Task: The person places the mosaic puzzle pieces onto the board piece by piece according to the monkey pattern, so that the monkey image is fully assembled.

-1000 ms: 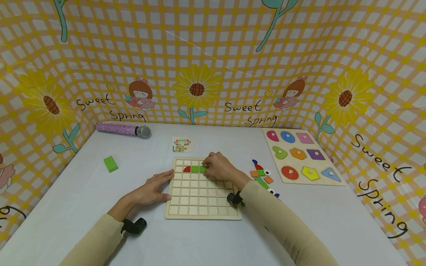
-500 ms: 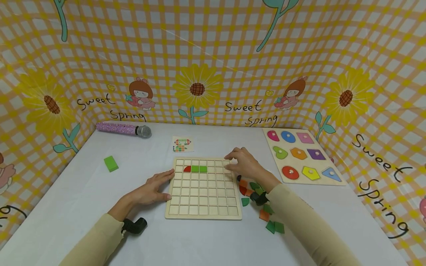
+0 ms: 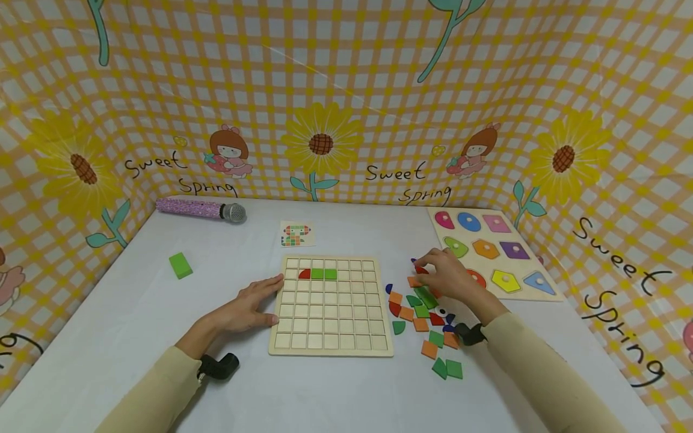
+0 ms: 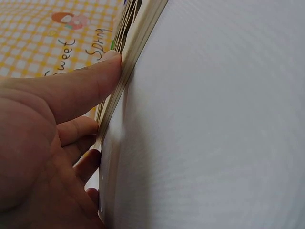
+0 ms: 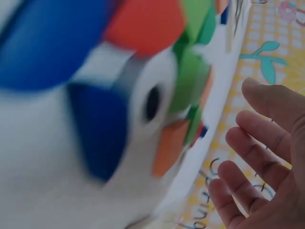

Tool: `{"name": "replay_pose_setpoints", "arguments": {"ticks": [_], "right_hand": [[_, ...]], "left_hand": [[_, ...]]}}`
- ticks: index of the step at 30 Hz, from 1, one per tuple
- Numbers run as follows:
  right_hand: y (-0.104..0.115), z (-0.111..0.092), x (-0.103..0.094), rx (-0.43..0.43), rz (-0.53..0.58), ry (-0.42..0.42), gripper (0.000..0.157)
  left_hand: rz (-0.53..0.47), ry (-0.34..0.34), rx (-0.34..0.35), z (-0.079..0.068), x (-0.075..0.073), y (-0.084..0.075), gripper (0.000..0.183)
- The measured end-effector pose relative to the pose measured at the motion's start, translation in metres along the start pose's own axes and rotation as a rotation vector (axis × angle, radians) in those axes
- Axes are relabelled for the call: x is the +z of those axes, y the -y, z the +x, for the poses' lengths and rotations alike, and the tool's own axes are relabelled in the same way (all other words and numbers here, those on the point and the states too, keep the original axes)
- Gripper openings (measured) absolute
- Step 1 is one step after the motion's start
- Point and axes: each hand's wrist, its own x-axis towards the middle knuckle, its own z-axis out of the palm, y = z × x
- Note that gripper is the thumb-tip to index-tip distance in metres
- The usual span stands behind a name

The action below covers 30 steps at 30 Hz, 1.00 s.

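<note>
A wooden grid board (image 3: pixel 331 325) lies flat in the middle of the head view. In its second row sit a red rounded piece (image 3: pixel 305 274) and two green square tiles (image 3: pixel 323 274), side by side. My left hand (image 3: pixel 246 308) touches the board's left edge with its fingertips and thumb, also seen in the left wrist view. Over the far part of the loose coloured pieces (image 3: pixel 421 311) is my right hand (image 3: pixel 449 275). In the right wrist view its fingers (image 5: pixel 257 143) are spread and hold nothing. Blurred there are a blue piece (image 5: pixel 97 129) and a white eye piece (image 5: pixel 164 78).
A small picture card (image 3: pixel 296 234) lies behind the board. At the back left is a glittery microphone (image 3: pixel 195 208), with a green block (image 3: pixel 180 266) in front of it. A knobbed shape puzzle (image 3: pixel 476 231) lies at the right, partly behind my right hand. Patterned cloth surrounds the table.
My right hand has left the green tile in the second row and moved right, off the board to the loose pieces. More loose pieces are uncovered now. The left hand stays in place.
</note>
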Motion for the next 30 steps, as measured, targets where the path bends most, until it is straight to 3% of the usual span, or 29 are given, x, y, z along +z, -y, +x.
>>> {"name": "replay_pose_setpoints", "arguments": {"ticks": [8, 15, 30], "right_hand": [[-0.025, -0.01, -0.002, 0.04, 0.025, 0.054, 0.033], [-0.036, -0.011, 0.0, 0.035, -0.009, 0.042, 0.03], [-0.031, -0.006, 0.003, 0.004, -0.013, 0.067, 0.031]], "left_hand": [[-0.001, 0.0, 0.003, 0.0, -0.001, -0.001, 0.079], [0.004, -0.001, 0.02, 0.0, 0.0, -0.001, 0.079], [-0.001, 0.0, 0.02, 0.0, -0.001, -0.001, 0.079]]}}
